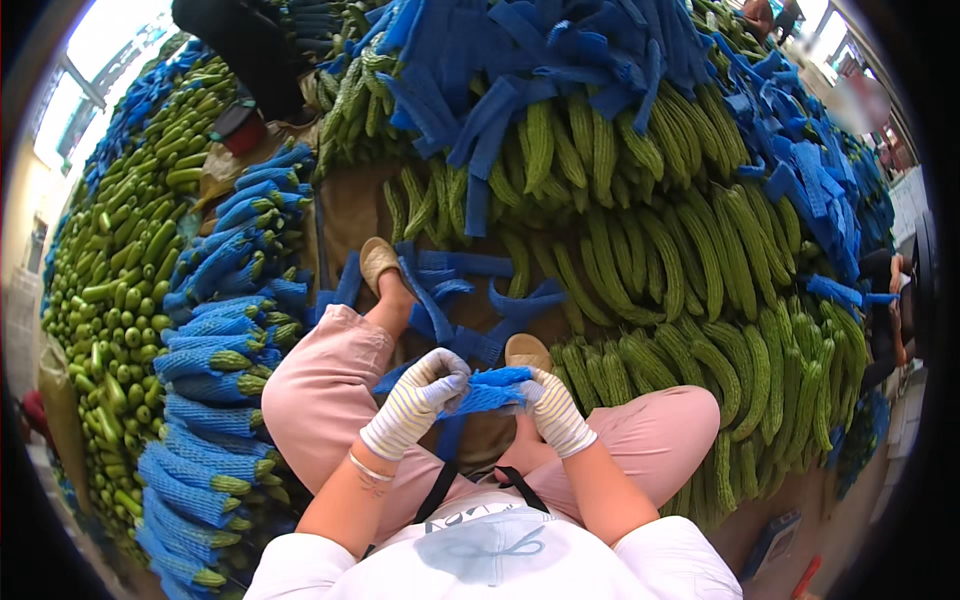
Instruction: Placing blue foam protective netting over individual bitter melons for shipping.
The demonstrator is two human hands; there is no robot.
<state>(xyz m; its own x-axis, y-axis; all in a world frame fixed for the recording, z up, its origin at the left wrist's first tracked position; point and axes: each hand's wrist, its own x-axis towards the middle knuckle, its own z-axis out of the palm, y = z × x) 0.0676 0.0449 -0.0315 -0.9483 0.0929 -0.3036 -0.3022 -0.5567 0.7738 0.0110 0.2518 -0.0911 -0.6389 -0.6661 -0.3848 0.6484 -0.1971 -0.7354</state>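
Between my two gloved hands a blue foam net sleeve (492, 390) is stretched out sideways above my lap. My left hand (418, 398), in a striped knit glove, is closed on the sleeve's left end. The right end is gripped by my right hand (552, 410), in a matching glove. No gourd shows inside the sleeve. Several loose blue net sleeves (440, 290) lie on the ground past my hands, around my feet. Long ridged green gourds (625, 370) lie in rows close to my right knee.
Gourds in blue net sleeves (205, 415) are stacked on my left, beside a heap of smaller green vegetables (115, 330). More bare gourds (570, 150) lie ahead under a pile of blue sleeves (590, 50). Another person's dark-clothed leg (250, 60) stands at the far left.
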